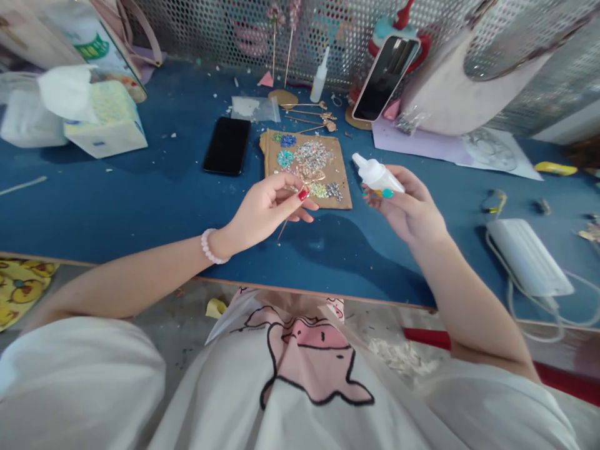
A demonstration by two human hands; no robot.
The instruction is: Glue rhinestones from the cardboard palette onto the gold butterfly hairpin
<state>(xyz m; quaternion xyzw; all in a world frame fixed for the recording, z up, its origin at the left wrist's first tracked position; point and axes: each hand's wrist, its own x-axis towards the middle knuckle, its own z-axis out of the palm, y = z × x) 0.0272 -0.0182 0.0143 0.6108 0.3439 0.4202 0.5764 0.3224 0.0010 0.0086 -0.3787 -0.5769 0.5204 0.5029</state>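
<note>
My left hand [260, 209] is closed in a pinch on a thin gold-coloured hair stick [282, 230]. The stick's shaft slants down below my fingers, and its ornate end seems to show just above them, over a piece of cardboard [272, 164]. On that cardboard lie small piles of beads or rhinestones: blue [288, 141], turquoise [285, 158], clear silvery [313, 154], yellow-green and grey. In my right hand [415, 209], wrapped by the fingers, is a white squeeze bottle [375, 174], tilted with its nozzle pointing up and left, right of the cardboard.
Several gold hair sticks [307, 114] lie behind the cardboard, near an upright nozzle bottle [319, 78]. A black phone [228, 146] lies at left; another phone [385, 78] leans upright. A tissue box [110, 122], a pale bag [450, 87] and a white corded device [529, 256] flank the workspace.
</note>
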